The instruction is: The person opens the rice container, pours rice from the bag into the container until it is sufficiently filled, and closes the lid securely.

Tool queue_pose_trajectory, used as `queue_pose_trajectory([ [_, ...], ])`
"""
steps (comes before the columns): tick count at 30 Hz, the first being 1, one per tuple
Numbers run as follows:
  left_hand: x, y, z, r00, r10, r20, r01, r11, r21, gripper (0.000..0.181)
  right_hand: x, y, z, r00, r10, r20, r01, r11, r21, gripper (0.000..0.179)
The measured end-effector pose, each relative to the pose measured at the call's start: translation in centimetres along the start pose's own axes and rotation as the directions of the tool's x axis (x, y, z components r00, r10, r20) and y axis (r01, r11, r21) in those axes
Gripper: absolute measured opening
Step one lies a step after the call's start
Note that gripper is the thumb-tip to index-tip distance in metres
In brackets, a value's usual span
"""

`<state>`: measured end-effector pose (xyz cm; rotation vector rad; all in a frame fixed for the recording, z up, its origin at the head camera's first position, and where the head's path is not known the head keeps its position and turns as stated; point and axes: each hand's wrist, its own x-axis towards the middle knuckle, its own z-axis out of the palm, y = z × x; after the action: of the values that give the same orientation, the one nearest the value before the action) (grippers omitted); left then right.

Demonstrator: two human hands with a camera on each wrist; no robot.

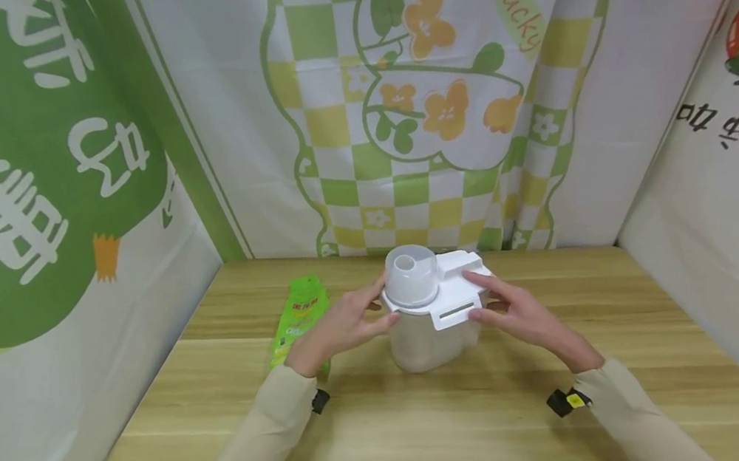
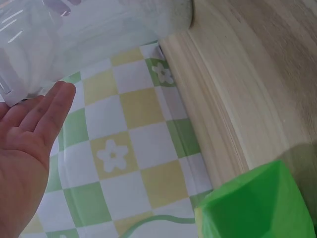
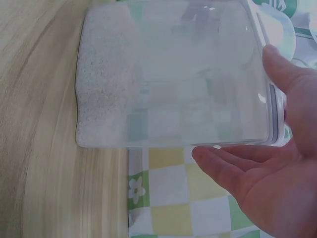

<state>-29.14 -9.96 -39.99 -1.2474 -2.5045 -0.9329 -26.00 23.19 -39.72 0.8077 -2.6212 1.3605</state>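
A clear plastic storage container stands upright on the table, topped by a white lid. On the lid's left part sits an upturned translucent cup. Pale grains fill its lower part. My left hand holds the lid's left side, thumb at the near rim and fingers round toward the back. On the right, my right hand grips the lid between a thumb at the front edge and fingers along the top and side. The right wrist view shows that thumb against the rim and other fingers along the container's wall.
A bright green packet lies on the wooden table to the left, partly behind my left forearm. A checked curtain hangs at the table's back edge. Printed cloth walls stand on both sides.
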Motion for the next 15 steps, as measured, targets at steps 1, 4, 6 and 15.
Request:
queue_pose_trajectory([
  [1,0.0,0.0,0.0,1.000,0.004,-0.002,-0.004,1.000,-0.006,0.078,0.0,-0.1,0.0,1.000,0.002,-0.005,-0.002,1.000,-0.009,0.064],
  [4,0.1,-0.1,-0.1,1.000,0.019,-0.013,-0.019,1.000,-0.018,0.075,0.0,-0.2,0.0,1.000,0.007,-0.026,-0.008,0.999,-0.037,0.063],
  [6,0.1,-0.1,-0.2,0.999,0.026,-0.018,-0.027,0.999,-0.028,0.073,-0.1,-0.3,0.0,0.999,0.011,-0.036,-0.012,0.999,-0.051,0.062],
  [15,0.2,-0.5,0.2,0.998,0.023,-0.058,-0.027,0.997,-0.076,0.066,-0.4,-1.1,0.3,0.994,0.069,-0.090,-0.080,0.989,-0.124,0.060],
])
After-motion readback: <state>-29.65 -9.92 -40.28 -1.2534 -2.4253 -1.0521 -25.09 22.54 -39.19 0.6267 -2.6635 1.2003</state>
